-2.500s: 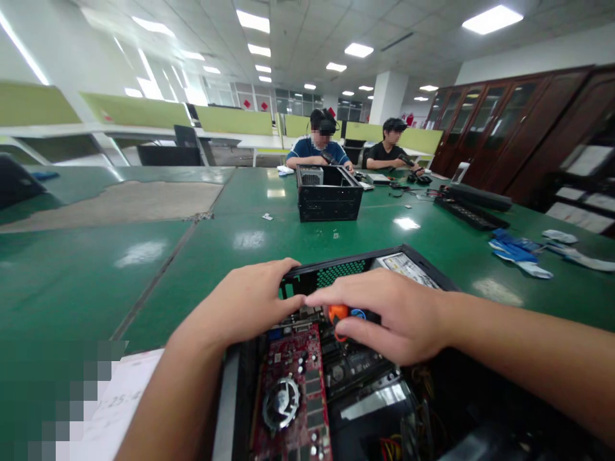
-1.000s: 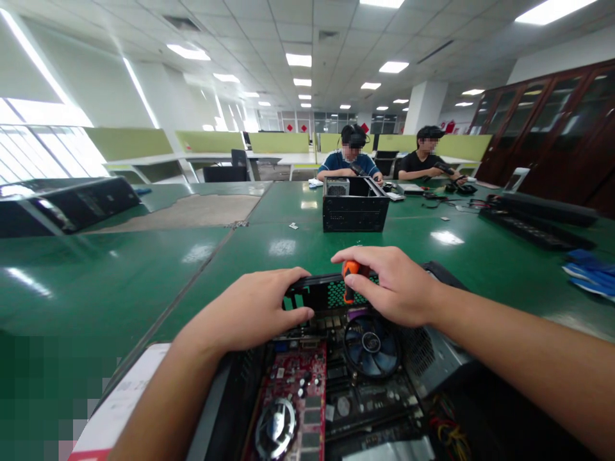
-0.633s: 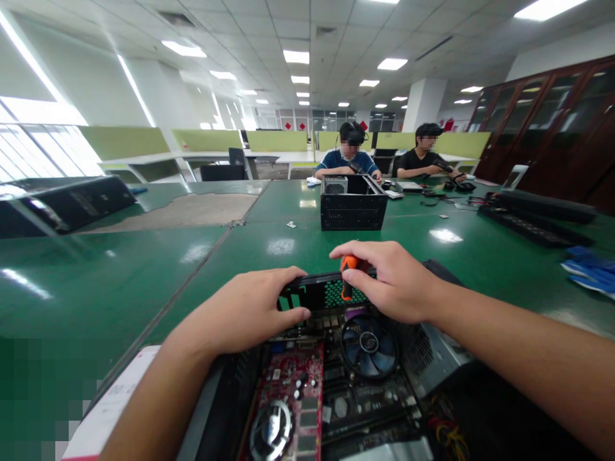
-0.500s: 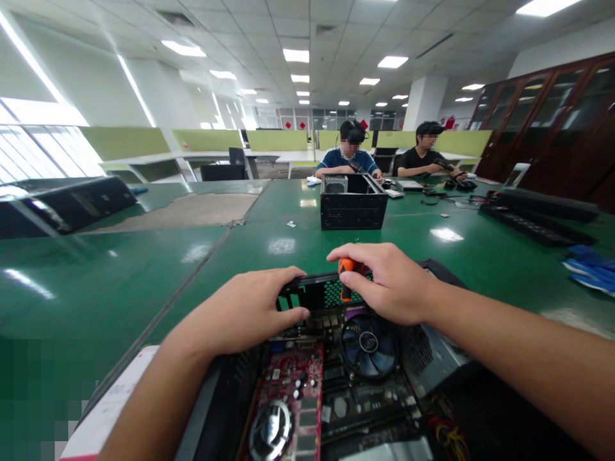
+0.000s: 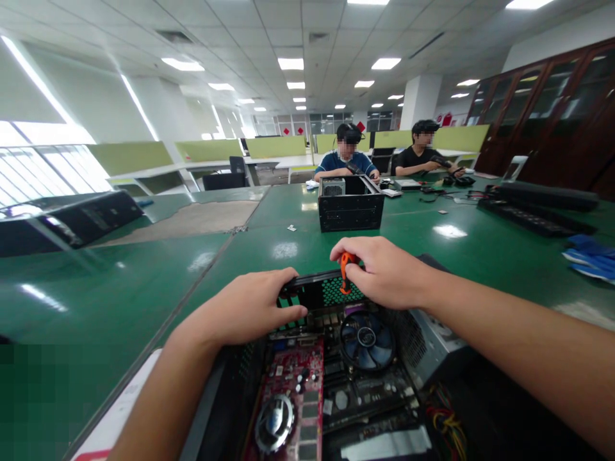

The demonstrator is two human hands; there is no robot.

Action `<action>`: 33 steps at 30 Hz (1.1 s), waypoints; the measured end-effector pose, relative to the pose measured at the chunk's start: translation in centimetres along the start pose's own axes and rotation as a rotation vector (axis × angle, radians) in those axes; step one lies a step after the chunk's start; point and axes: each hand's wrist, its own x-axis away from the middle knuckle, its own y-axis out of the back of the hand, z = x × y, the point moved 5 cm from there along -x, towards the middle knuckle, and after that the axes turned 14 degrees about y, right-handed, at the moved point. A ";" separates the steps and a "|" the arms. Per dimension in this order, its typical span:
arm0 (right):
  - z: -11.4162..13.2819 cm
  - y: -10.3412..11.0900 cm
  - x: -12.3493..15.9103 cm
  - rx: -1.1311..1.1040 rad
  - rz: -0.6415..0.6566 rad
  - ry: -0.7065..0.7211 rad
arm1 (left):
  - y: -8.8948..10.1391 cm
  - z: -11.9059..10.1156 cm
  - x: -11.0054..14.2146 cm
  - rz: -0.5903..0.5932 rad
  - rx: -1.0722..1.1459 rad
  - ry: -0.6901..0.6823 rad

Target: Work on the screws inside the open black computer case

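Note:
An open computer case point(image 5: 314, 280) lies in front of me with its inside facing up. My left hand point(image 5: 243, 307) grips the far rim of the case, fingers over the outside and thumb inside. Between the fingers and thumb of my right hand point(image 5: 391, 272) is an orange and black screwdriver point(image 5: 344, 285), held nearly upright at the perforated rear panel; its tip cannot be made out. Inside the case sit a red graphics card point(image 5: 307, 384), a blue-bladed cooling fan point(image 5: 368, 340) and a grey power supply point(image 5: 425, 349).
A second black computer case point(image 5: 350, 212) stands farther off on the green table point(image 5: 259, 253). Two people sit at the far side. Black panels point(image 5: 528, 218) and blue gloves point(image 5: 593, 259) lie at the right, another dark case point(image 5: 96, 214) at the left.
My right hand has risen slightly, and more of the orange screwdriver handle shows. The left hand keeps its hold on the case rim. The view has tilted a little.

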 end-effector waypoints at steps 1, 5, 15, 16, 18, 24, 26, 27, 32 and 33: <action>0.1 0.1 0.0 0.003 0.011 -0.005 | 0.0 0.0 0.0 -0.005 -0.005 0.000; 0.8 0.6 0.1 0.029 0.080 -0.023 | -0.1 0.0 0.0 -0.018 -0.005 -0.006; 2.3 1.7 0.5 0.177 0.151 -0.114 | -0.1 0.0 0.0 -0.026 0.020 -0.015; 2.7 2.2 0.6 0.177 0.145 -0.119 | -0.1 0.1 0.0 -0.028 0.022 -0.017; 3.7 3.3 1.2 0.159 0.175 -0.122 | -0.1 0.2 -0.2 -0.031 0.027 -0.023; 6.3 4.6 3.2 0.124 0.388 -0.113 | -0.3 0.3 -0.5 -0.033 0.032 -0.030; 6.3 4.2 3.4 0.161 0.359 -0.081 | -0.3 0.3 -0.5 -0.038 0.031 -0.028; 6.2 3.8 3.4 0.165 0.350 -0.053 | -0.3 0.3 -0.6 -0.043 0.031 -0.026; 4.9 2.8 3.5 0.173 0.312 -0.015 | -0.3 0.4 -0.7 -0.049 0.033 -0.026; 4.7 2.8 3.5 0.178 0.310 -0.024 | -0.4 0.4 -0.7 -0.045 0.033 -0.026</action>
